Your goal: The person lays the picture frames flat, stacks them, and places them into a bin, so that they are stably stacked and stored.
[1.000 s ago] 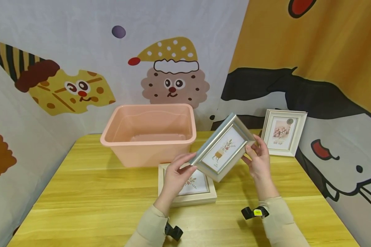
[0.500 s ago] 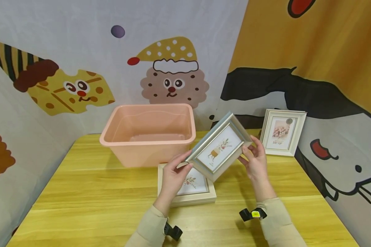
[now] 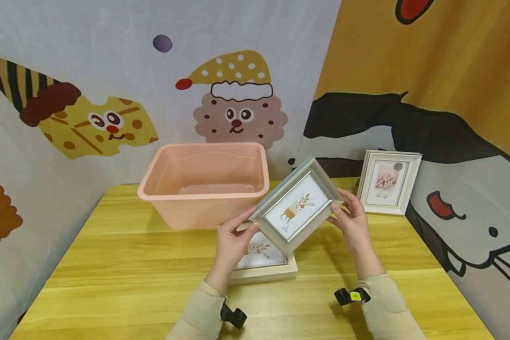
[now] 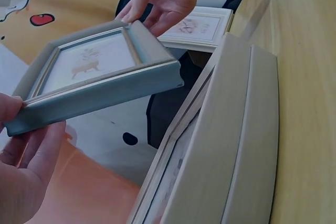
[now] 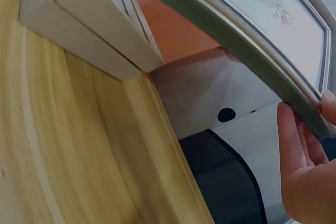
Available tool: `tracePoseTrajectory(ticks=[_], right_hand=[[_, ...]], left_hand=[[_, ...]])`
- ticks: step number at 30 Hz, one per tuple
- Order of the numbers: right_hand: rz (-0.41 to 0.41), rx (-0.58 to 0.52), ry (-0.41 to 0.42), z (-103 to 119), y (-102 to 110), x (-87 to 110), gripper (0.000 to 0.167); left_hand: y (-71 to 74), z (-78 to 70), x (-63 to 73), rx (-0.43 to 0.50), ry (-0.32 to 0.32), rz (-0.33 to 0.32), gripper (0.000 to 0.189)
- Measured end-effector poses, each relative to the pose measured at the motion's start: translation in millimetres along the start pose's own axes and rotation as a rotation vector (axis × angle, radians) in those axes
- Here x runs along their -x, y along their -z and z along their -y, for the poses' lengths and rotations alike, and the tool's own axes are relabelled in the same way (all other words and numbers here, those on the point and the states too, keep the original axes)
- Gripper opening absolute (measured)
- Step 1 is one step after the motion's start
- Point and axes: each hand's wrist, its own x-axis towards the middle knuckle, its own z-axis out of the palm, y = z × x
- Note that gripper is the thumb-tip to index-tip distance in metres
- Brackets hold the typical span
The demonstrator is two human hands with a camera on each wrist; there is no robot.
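Note:
A silvery picture frame (image 3: 297, 205) with a plant print is held tilted in the air between both hands. My left hand (image 3: 231, 243) pinches its lower left corner, thumb on the near side. At the opposite, right corner my right hand (image 3: 352, 222) grips it, with the thumb on the front and fingers behind. Under the held frame, a stack of cream picture frames (image 3: 265, 274) lies flat on the table, partly covered by the frame and my left hand. The left wrist view shows two layers in that cream stack (image 4: 231, 129).
A pink plastic bin (image 3: 204, 208) stands at the back of the wooden table (image 3: 123, 283), with nothing visible inside. At the back right, white picture frames (image 3: 390, 183) lean against the patterned cloth backdrop (image 3: 471, 189).
Held in both hands, the silvery frame has shifted slightly left and turned a little flatter. My left hand has moved left with it. The bin, stack and leaning frames stay put.

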Motion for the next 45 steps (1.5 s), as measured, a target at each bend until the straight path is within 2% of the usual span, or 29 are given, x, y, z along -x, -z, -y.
tracePoseTrajectory(ticks=[9,19,26,36,40,45], right_hand=[[0.132,0.074,0.086,1.2,8.9,-4.7,0.045],[0.138,0.245,0.119,7.6,8.1,-7.1,0.038],[0.188,0.461,0.134,12.2,7.9,-4.0,0.037],[0.275,0.524,0.117,14.4,3.4,1.3,0.038],[0.306,0.563,0.116,13.1,2.1,2.6,0.042],[0.365,0.607,0.073,11.0,0.6,6.9,0.046]], left_hand=[[4.2,-5.0,-0.5,0.017,0.070,0.004,0.036],[10.4,-7.2,0.4,0.044,0.139,0.008,0.037],[22.8,-10.0,-2.0,0.036,0.130,0.039,0.037],[43.3,-11.8,-5.3,0.070,0.121,0.135,0.037],[49.8,-10.1,-6.6,0.057,0.117,0.136,0.036],[57.9,-9.3,-6.8,0.006,0.135,0.106,0.035]])
